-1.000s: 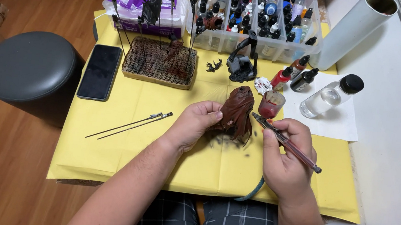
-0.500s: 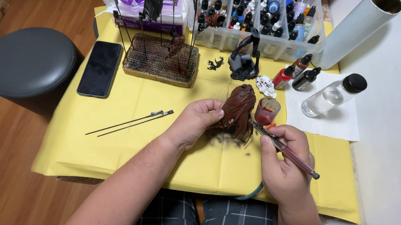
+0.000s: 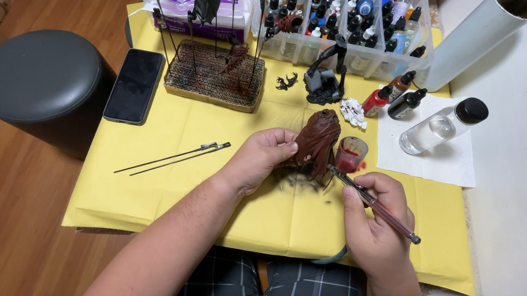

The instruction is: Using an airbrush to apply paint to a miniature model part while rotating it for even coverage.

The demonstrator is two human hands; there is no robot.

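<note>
Over the yellow paper sheet (image 3: pixel 160 196) I see my left hand (image 3: pixel 261 157), forearm stretched forward, fingers curled tight around a brown, folded-looking figure part (image 3: pixel 318 141) held upright just above the sheet. My right hand (image 3: pixel 376 228) is closed in a pen grip on a thin airbrush (image 3: pixel 372 204), its metal tip touching the lower side of the part. A small cup (image 3: pixel 351 154) with red paint stands just behind.

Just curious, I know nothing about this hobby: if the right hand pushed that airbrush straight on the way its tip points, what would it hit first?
Most likely the brown figure in the left hand; the airbrush in the right hand points up-left at its lower edge, though depth is unclear.
</note>
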